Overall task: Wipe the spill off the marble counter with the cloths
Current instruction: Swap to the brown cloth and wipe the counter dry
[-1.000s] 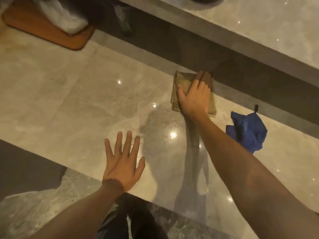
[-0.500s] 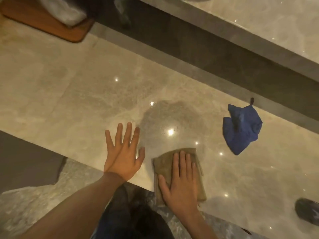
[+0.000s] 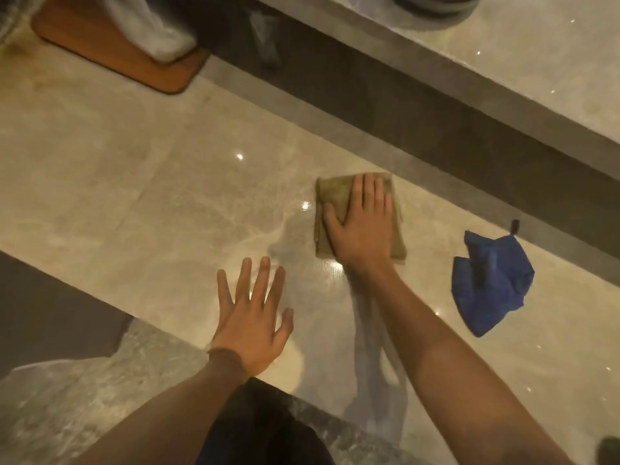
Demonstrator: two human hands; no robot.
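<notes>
While our left hand (image 3: pixel 250 325) is resting spread flat on the marble counter (image 3: pixel 134 196), we're pressing the folded tan cloth (image 3: pixel 335 196) under our flat right hand (image 3: pixel 364 226); blue cloth (image 3: pixel 489 283) is sitting apart, further right.

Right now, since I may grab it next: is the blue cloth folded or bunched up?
Bunched up: the blue cloth lies crumpled with uneven creases on the marble counter, untouched by either hand.

Single head-worn view, looking steeply down, close over marble counter (image 3: pixel 141 203), edges perhaps wide-angle distorted
</notes>
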